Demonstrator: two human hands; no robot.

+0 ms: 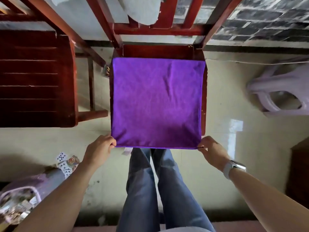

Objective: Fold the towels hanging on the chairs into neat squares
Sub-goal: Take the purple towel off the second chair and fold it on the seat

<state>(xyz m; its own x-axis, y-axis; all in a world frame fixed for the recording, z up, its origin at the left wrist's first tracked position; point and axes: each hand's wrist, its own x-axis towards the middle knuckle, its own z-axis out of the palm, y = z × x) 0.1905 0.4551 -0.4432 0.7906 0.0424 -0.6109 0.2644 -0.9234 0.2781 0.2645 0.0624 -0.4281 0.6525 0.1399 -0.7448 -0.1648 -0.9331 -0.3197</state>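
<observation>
A purple towel (157,101) lies spread flat over the seat of the middle wooden chair (160,51), its near edge hanging just past the seat front. My left hand (100,146) pinches the towel's near left corner. My right hand (212,149), a watch on its wrist, pinches the near right corner. A pale grey towel (142,10) hangs over the backrest of the same chair, partly cut off at the top.
A second dark wooden chair (33,77) stands to the left. A pale plastic stool (280,92) lies on the floor at right. Playing cards (66,163) and a basket (18,203) sit at lower left. My legs are right before the chair.
</observation>
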